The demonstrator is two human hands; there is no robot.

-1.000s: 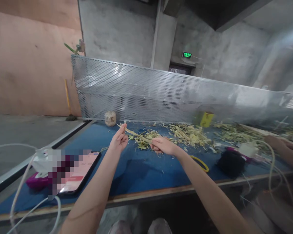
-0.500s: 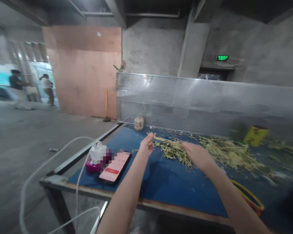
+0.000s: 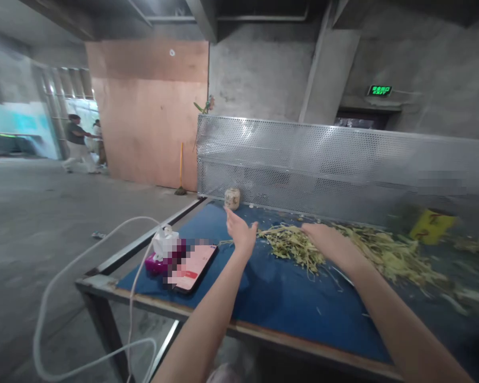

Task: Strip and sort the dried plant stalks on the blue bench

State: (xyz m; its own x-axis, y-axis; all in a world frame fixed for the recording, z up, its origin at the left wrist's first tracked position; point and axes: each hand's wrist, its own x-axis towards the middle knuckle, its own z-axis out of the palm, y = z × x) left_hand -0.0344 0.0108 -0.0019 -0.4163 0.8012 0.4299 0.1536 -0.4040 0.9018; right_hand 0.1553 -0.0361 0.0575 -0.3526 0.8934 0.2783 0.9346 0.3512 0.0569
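My left hand (image 3: 241,231) is raised over the blue tabletop, fingers stretched out and thumb apart, with nothing in it. Left of the middle of the table lies a small bunch of pale yellow-green dried plant strands (image 3: 289,242), thin and tangled with leafy bits. My right hand (image 3: 325,240) is closed at the right side of this bunch, its back towards me and most of its fingers hidden. A larger heap of the same plant strands (image 3: 391,255) spreads behind and to the right of that hand.
A phone (image 3: 195,266) and a purple tissue box (image 3: 155,265) lie at the table's left side, with a white cable (image 3: 40,314) looping past the edge. A pale jar-like object (image 3: 232,198) and a yellow box (image 3: 433,226) stand near the perforated metal panel (image 3: 303,159). Two people are far left.
My left hand has opened from a pinch on thin strands and let them go. My right hand stays by the bunch. The view has turned slightly left.
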